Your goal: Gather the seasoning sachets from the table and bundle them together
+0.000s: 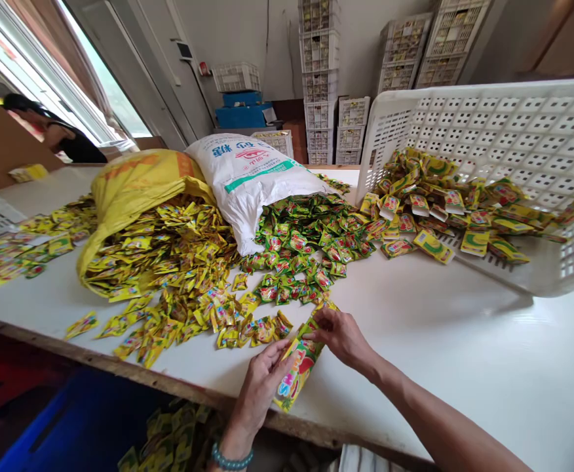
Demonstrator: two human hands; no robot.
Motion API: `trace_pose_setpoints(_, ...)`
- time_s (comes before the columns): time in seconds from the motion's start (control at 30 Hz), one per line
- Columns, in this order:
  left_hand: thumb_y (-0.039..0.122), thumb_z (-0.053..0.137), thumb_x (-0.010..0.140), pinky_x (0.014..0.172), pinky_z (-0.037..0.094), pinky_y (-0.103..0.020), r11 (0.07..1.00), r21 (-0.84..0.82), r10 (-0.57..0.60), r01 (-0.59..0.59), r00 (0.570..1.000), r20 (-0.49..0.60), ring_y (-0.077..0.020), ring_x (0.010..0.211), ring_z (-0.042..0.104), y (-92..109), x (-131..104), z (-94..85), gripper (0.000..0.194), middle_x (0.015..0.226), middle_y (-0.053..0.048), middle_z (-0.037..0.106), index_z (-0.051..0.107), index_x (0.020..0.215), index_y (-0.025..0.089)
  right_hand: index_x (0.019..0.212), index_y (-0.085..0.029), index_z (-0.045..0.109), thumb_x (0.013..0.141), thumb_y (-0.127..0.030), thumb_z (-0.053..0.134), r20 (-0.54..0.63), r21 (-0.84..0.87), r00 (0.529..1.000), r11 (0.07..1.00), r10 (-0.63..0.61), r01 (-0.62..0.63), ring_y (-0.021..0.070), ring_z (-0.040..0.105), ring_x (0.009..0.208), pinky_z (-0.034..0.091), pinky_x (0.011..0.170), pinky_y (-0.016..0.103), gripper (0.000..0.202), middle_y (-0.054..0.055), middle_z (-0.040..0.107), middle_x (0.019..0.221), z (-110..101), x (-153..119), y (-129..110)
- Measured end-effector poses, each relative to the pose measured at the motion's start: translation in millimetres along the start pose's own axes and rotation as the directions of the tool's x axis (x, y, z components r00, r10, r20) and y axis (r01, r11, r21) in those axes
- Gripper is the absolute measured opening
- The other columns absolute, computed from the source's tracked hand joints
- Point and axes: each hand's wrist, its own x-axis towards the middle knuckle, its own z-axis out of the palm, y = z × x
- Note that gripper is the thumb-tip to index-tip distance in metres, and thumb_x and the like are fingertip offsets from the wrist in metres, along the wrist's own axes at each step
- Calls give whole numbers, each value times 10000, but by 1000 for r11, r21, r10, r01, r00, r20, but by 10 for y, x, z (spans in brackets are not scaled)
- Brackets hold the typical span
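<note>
Near the table's front edge, my left hand is closed around the lower side of a flat, colourful candy box, printed with a watermelon and large letters. It is tilted, its far end pointing up and away. My right hand pinches the box's upper end; its fingers cover that end, so whether it is open is hidden. Just beyond the hands lie small yellow candy sachets and green candy sachets. The yellow ones spill from a yellow sack, the green from a white sack.
A white plastic basket lies tipped at the right, with several candy boxes spilling out. Stacked crates stand by the back wall. A person is at the far left. Below the table edge sits a blue bin.
</note>
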Motion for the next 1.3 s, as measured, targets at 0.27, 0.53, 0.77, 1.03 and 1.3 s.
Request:
trace_pose_setpoints(0.27, 362, 825, 626, 722, 538, -284, 999, -36, -30, 27, 996, -85, -226, 827, 700, 26, 23, 125, 519, 978, -97, 751, 665, 1070, 145, 897, -222, 707, 815, -344, 638, -131, -85, 988, 994, -86, 75, 190, 619, 732, 462, 674, 286, 163, 35, 717, 818, 67, -150, -59)
trace_pose_setpoints(0.53, 319, 828, 620, 799, 532, -317, 995, -99, -18, 9, 995, -98, -243, 868, 704, 22, -15, 123, 505, 978, -95, 750, 662, 1065, 147, 798, -232, 687, 897, -284, 569, 44, -209, 972, 950, -229, 233, 181, 608, 773, 415, 774, 311, 163, 16, 707, 762, 88, -278, -217)
trace_pose_setpoints(0.77, 344, 808, 654, 759, 533, -280, 992, -124, 3, -18, 993, -121, -222, 856, 699, 15, -13, 169, 556, 951, -81, 741, 594, 1128, 148, 976, -227, 594, 899, -339, 552, -54, -82, 983, 982, -176, 172, 212, 594, 910, 393, 881, 378, 143, 39, 686, 912, 142, -344, -157)
trace_pose_setpoints(1.03, 435, 683, 787, 699, 535, -260, 994, -66, 76, -86, 986, -145, -201, 835, 694, 40, -75, 262, 619, 997, -39, 705, 409, 1315, 263, 850, -195, 699, 827, -575, 590, 27, 320, 1000, 948, -12, 2, 186, 595, 732, 462, 670, 282, 396, 33, 681, 797, 169, -350, -15)
trace_pose_setpoints(1.3, 399, 697, 779, 651, 515, -263, 998, -18, 54, -55, 997, -50, -163, 705, 656, -35, -89, 211, 476, 912, -12, 684, 459, 1162, 247, 870, -169, 666, 890, -532, 524, 125, 213, 987, 975, -97, 69, 151, 551, 690, 449, 653, 257, 390, 23, 642, 757, 122, -365, -1)
